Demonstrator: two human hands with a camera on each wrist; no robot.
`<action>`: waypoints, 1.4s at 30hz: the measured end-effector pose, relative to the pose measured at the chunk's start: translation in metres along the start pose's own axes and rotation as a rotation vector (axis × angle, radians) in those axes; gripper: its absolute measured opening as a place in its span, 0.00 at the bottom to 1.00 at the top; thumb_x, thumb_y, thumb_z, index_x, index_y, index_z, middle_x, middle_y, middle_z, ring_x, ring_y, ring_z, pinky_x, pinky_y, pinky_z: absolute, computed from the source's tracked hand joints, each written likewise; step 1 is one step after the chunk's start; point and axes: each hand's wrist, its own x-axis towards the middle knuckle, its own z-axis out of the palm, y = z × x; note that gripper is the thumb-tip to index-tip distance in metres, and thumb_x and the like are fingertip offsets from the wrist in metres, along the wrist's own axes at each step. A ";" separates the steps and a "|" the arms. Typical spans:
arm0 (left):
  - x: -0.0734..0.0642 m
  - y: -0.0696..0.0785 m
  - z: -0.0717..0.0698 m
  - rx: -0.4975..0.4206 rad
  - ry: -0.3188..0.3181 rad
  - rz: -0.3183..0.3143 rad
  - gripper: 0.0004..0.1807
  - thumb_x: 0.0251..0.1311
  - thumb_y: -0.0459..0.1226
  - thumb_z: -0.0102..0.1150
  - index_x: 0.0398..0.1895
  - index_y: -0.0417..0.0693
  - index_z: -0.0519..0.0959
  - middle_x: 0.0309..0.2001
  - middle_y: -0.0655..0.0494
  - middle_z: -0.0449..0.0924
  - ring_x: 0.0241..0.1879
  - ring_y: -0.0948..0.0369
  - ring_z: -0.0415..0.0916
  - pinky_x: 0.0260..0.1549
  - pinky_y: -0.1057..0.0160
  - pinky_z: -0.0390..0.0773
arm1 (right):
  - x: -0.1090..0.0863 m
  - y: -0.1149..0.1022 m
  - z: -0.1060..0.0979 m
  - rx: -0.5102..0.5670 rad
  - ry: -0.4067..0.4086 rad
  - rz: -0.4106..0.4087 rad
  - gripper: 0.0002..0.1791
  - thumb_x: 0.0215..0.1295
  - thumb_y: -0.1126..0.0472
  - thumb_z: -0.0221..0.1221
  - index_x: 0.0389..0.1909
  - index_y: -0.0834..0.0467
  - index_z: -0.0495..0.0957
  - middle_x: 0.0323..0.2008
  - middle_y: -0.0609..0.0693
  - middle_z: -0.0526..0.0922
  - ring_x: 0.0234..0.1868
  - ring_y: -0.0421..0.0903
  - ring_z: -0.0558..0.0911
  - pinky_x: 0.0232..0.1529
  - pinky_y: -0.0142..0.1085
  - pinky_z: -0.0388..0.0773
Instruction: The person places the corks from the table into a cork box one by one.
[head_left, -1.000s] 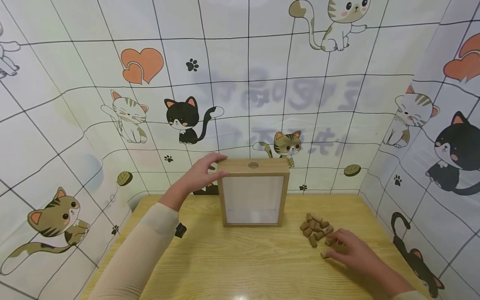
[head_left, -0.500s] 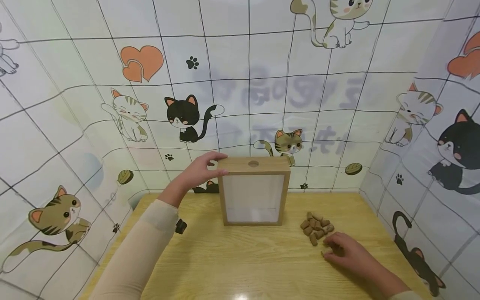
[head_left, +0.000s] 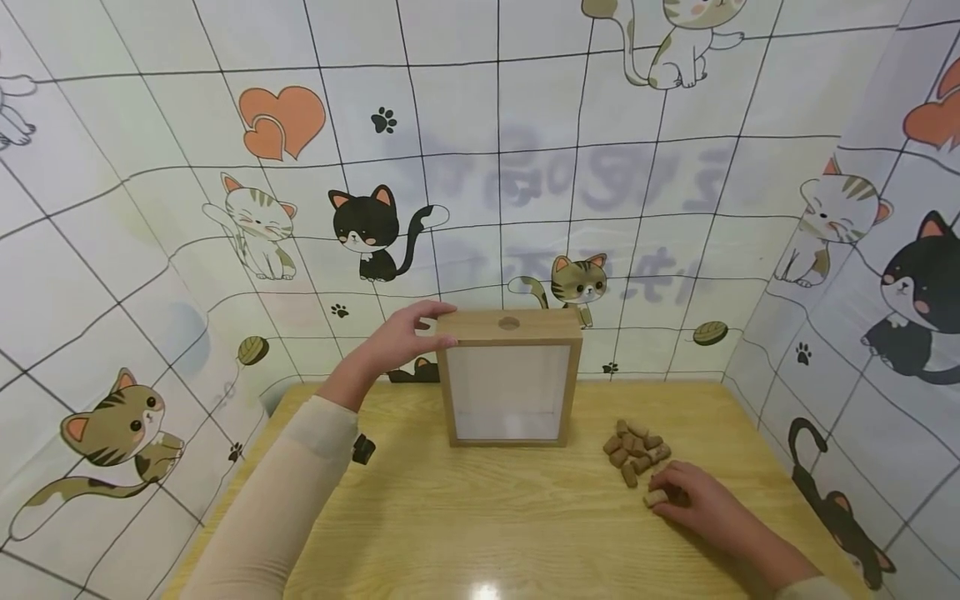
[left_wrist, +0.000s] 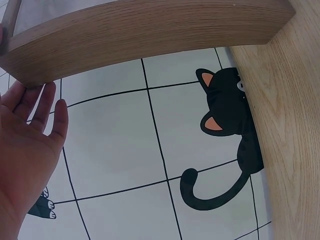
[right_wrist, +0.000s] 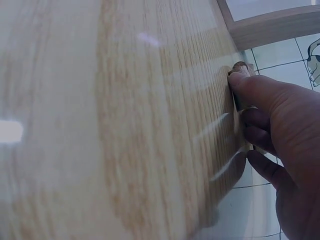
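A wooden-framed shadow box (head_left: 510, 392) with a pale front panel and a round hole in its top stands upright on the table. My left hand (head_left: 393, 346) holds its upper left corner, thumb at the front and fingers behind. In the left wrist view, fingertips (left_wrist: 48, 90) touch the wooden side. Right of the box lies a loose pile of brown corks (head_left: 633, 450). Beside the pile's near edge, my right hand (head_left: 701, 504) pinches one cork (head_left: 654, 498) between thumb and index finger, low over the table. The right wrist view shows the thumb (right_wrist: 245, 82) against a cork.
The light wood table (head_left: 480, 508) meets white walls printed with cartoon cats and grid lines. A small black object (head_left: 363, 450) lies left of the box, near my left sleeve (head_left: 281, 492). The back wall (head_left: 480, 183) stands close behind the box.
My right hand has closed its thumb and index finger on the cork by the pile, shifting only slightly. The left hand stays on the box. The head view has tilted a little.
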 end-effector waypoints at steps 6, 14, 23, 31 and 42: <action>0.000 0.000 -0.001 -0.003 0.001 -0.003 0.37 0.68 0.58 0.76 0.78 0.63 0.77 0.74 0.59 0.74 0.72 0.45 0.71 0.69 0.39 0.76 | 0.002 -0.003 -0.005 0.040 -0.024 0.065 0.10 0.69 0.54 0.78 0.46 0.46 0.87 0.44 0.38 0.82 0.42 0.33 0.79 0.41 0.35 0.81; -0.001 0.001 0.000 -0.010 0.005 -0.024 0.37 0.68 0.59 0.76 0.77 0.65 0.77 0.73 0.60 0.74 0.72 0.44 0.72 0.68 0.38 0.77 | 0.009 -0.012 -0.020 0.097 -0.030 0.161 0.09 0.71 0.55 0.76 0.46 0.49 0.87 0.40 0.37 0.86 0.41 0.31 0.82 0.41 0.34 0.85; -0.001 -0.001 0.001 -0.022 0.007 -0.025 0.37 0.67 0.60 0.76 0.77 0.66 0.77 0.72 0.60 0.74 0.71 0.44 0.72 0.66 0.38 0.78 | 0.040 -0.029 -0.046 0.012 0.087 0.054 0.09 0.70 0.60 0.77 0.46 0.49 0.88 0.35 0.33 0.84 0.35 0.32 0.81 0.33 0.34 0.81; -0.002 0.001 0.000 -0.029 0.004 -0.020 0.37 0.68 0.58 0.76 0.77 0.65 0.77 0.74 0.60 0.74 0.71 0.43 0.72 0.66 0.38 0.78 | 0.072 -0.052 -0.076 -0.016 0.153 0.001 0.10 0.71 0.61 0.76 0.48 0.49 0.88 0.34 0.33 0.84 0.36 0.34 0.81 0.31 0.35 0.79; -0.002 0.004 0.001 -0.039 -0.002 -0.036 0.38 0.69 0.56 0.76 0.79 0.61 0.75 0.75 0.54 0.73 0.72 0.40 0.71 0.65 0.37 0.79 | 0.131 -0.089 -0.108 0.033 0.249 -0.147 0.12 0.71 0.66 0.75 0.50 0.48 0.89 0.34 0.39 0.83 0.34 0.39 0.81 0.34 0.33 0.79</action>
